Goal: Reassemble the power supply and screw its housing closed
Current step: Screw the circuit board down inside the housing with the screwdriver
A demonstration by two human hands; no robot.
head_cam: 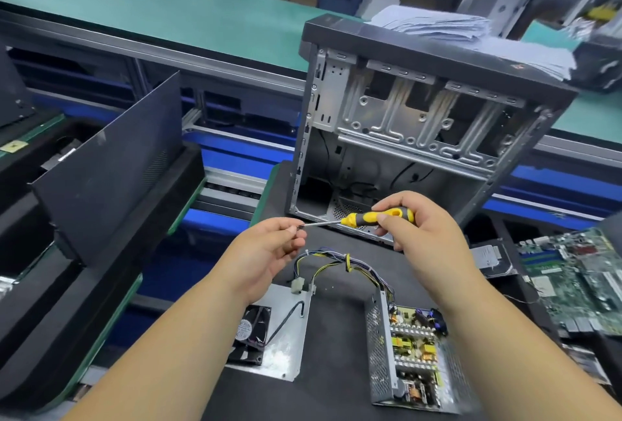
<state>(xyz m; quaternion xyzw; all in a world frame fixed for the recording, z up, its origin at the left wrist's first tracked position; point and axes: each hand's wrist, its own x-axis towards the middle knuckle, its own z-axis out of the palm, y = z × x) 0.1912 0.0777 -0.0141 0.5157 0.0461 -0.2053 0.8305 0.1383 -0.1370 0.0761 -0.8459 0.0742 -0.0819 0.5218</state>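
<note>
The open power supply body point(409, 353) lies at the lower right of the black mat, its circuit board showing. Its grey cover plate point(286, 329) lies to the left with a black fan point(250, 333) on it. A bundle of wires point(340, 262) runs between the two. My right hand point(414, 228) grips a yellow and black screwdriver point(373, 217) above the mat. My left hand point(272, 242) pinches something small at the screwdriver's tip, likely a screw, too small to tell.
An empty computer case point(420, 117) stands open just behind my hands. A dark side panel point(111, 164) leans at the left. A green motherboard point(579, 279) lies at the right. A green conveyor belt point(168, 9) runs across the back, with a stack of papers point(471, 36).
</note>
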